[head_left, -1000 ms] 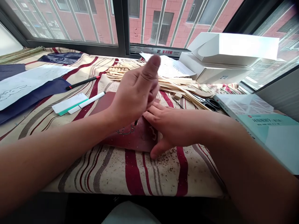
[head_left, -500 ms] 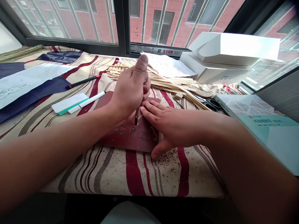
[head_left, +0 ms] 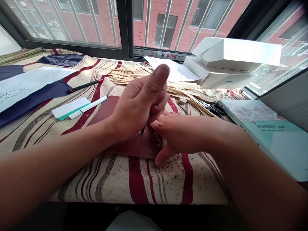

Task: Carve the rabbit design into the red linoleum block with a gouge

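Observation:
A dark red board (head_left: 134, 150) with carved outlines lies on the striped cloth. Closed in a fist above it, my left hand (head_left: 141, 102) grips a carving tool (head_left: 142, 131), thumb up. Only the tool's dark lower end shows, slanting down to the board beside the carved lines; its handle is hidden in the fist. My right hand (head_left: 176, 131) lies flat at the board's right edge, thumb spread toward the front and the fingertips hidden behind my left hand. Brown shavings (head_left: 172, 171) are scattered on the cloth by my right thumb.
Thin wooden strips (head_left: 187, 93) pile up behind the board, with scissors (head_left: 218, 109) to their right. A white box (head_left: 216, 77) stands by the window, and a book (head_left: 271, 134) lies at the right. A white marker (head_left: 89, 107) and a black pen (head_left: 84, 86) lie left.
My left hand has shifted right and closer to the camera, now covering my right fingertips. The carving tool has gone from nearly upright to slanted. My right hand stays in place.

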The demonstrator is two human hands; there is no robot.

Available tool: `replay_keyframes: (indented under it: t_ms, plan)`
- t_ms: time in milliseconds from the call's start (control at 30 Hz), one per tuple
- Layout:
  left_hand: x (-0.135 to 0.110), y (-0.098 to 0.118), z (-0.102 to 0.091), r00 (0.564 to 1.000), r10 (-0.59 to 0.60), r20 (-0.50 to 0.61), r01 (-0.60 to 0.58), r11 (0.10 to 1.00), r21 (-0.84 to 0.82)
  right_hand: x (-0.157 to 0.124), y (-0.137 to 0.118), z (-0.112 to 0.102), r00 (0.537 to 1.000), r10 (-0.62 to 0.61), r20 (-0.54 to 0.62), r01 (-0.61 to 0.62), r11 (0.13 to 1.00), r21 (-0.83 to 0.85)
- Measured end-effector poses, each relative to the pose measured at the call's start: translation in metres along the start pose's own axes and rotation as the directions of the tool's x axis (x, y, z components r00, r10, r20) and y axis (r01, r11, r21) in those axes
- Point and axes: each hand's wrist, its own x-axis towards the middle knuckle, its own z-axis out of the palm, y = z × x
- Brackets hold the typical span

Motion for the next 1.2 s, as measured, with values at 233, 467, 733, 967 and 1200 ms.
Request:
replay_keyframes:
  t_ms: [233, 467, 733, 967, 1200]
  plan:
    - [0.003, -0.005, -0.006, 0.991, 0.135, -0.005, -0.134, 0.990, 0.051, -0.001, -0.001, -0.002, 0.997, 0.035, 0.066, -0.035, 0.999, 0.004]
    - [0.003, -0.008, 0.002, 0.992, 0.130, -0.009, -0.127, 0.982, 0.138, -0.001, 0.000, -0.002, 0.996, 0.018, 0.088, -0.015, 0.999, -0.036]
    - [0.027, -0.011, -0.015, 0.961, -0.212, -0.180, 0.194, 0.975, -0.112, 0.006, -0.003, -0.005, 0.971, 0.085, 0.225, -0.064, 0.993, -0.098]
    - [0.035, -0.014, -0.022, 0.927, -0.351, -0.134, 0.317, 0.921, -0.227, 0.007, -0.004, -0.007, 0.967, 0.058, 0.246, -0.028, 0.992, -0.126]
    - [0.033, -0.014, -0.024, 0.902, -0.338, -0.270, 0.276, 0.930, -0.241, 0.007, -0.006, -0.008, 0.960, 0.095, 0.264, -0.067, 0.991, -0.113]
